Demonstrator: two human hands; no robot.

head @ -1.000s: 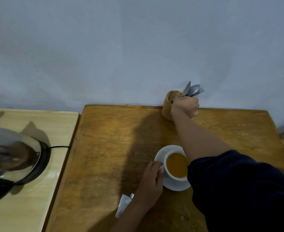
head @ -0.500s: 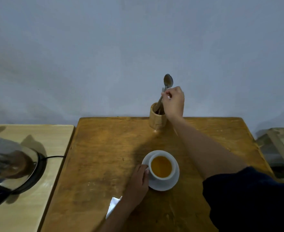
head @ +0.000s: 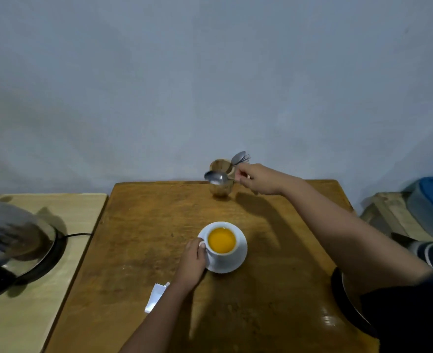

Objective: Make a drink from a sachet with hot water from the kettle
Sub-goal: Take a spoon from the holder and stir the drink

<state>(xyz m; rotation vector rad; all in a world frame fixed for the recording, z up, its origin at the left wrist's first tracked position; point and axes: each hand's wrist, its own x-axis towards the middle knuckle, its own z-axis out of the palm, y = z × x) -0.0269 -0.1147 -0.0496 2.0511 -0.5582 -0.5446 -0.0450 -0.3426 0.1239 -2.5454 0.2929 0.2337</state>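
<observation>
The right hand [head: 260, 180] is pinching one spoon [head: 216, 177] by its handle near the far edge of the surface [head: 139, 250]; the spoon is lying level, bowl pointing left. The left hand [head: 192, 261] is grasping one cup [head: 221, 242] on one saucer [head: 238, 261].

We see a dim, bluish pic. Light comes from above, a bit behind: the arms cast soft dark shadows on the bench [head: 144, 250]. A small glare sits at its front right corner. The kettle [head: 11, 240] at left is blurred and stretched, and the bench edges bend, w/ wide-angle distortion.
</observation>
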